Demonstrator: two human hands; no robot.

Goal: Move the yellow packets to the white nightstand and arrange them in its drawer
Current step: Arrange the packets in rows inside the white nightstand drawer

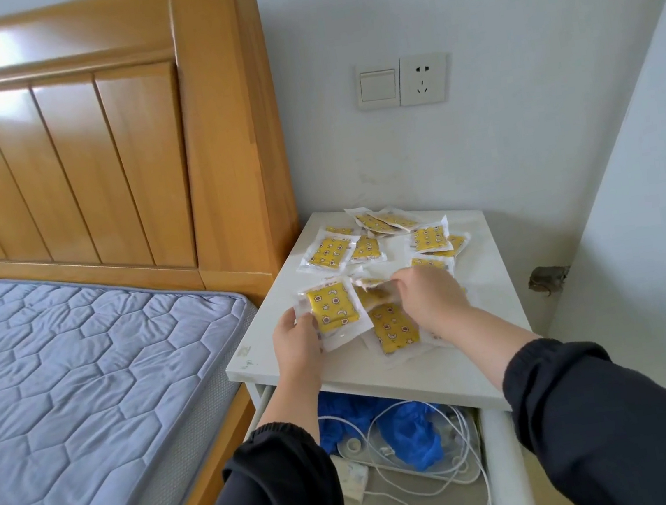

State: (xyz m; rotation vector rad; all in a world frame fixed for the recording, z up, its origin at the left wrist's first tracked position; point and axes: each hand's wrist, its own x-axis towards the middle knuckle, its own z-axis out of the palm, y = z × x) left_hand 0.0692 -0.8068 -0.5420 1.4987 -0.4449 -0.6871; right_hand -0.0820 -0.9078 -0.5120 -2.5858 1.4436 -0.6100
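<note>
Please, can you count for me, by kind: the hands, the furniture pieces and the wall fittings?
Hands: 2 (left hand gripping a yellow patterned plastic packet, right hand pinching another)
Furniture: 2 (orange-brown wooden bed, white rectangular nightstand)
Wall fittings: 2 (white plastic light switch, white plastic power socket)
Total: 6

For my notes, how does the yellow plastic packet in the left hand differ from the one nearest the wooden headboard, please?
The left hand grips the held packet; the headboard packet lies untouched. The held packet sits forward, the headboard packet farther back. Both are yellow with clear edges.
</note>
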